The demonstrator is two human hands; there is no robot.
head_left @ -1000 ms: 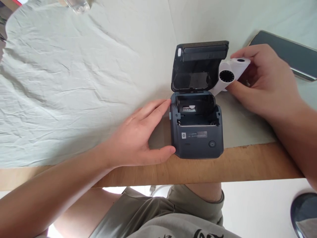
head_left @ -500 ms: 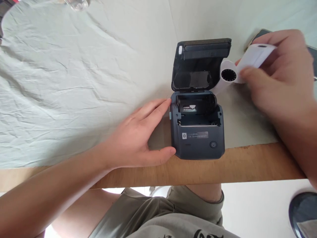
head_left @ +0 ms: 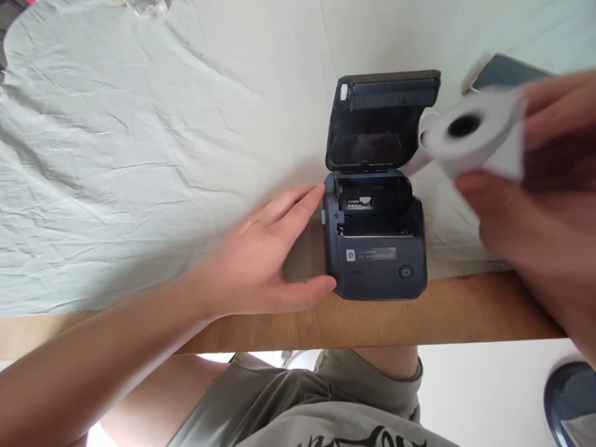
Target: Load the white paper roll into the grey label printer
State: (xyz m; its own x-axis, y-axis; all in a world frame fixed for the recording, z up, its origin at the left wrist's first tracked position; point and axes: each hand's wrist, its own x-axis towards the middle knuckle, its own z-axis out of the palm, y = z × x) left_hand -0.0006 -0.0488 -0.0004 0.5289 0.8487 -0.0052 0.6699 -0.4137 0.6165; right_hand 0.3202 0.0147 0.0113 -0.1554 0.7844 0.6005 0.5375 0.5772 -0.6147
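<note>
A dark blue-grey label printer [head_left: 376, 267] sits near the front edge with its lid [head_left: 382, 124] swung up, its paper bay [head_left: 367, 217] showing no roll. Against the printer's left side rest the thumb and fingertips of my left hand [head_left: 265, 248], spread apart and not wrapped round it. My right hand [head_left: 535, 198] grips a white paper roll [head_left: 451, 139] to the right of the lid; its dark core faces me, and motion blurs it. Partly hidden behind the lid and the held roll is another white roll [head_left: 416, 162].
A dark phone-like slab [head_left: 507, 71] lies at the back right, partly behind my right hand. At the far left back is a clear object [head_left: 146, 6]. A pale wrinkled cloth [head_left: 139, 124] covers the table up to a bare wooden front edge [head_left: 372, 323].
My right hand has moved nearer and turned the white roll so that its cored end shows. The roll now covers much of the one behind. My left hand stays at the printer's side.
</note>
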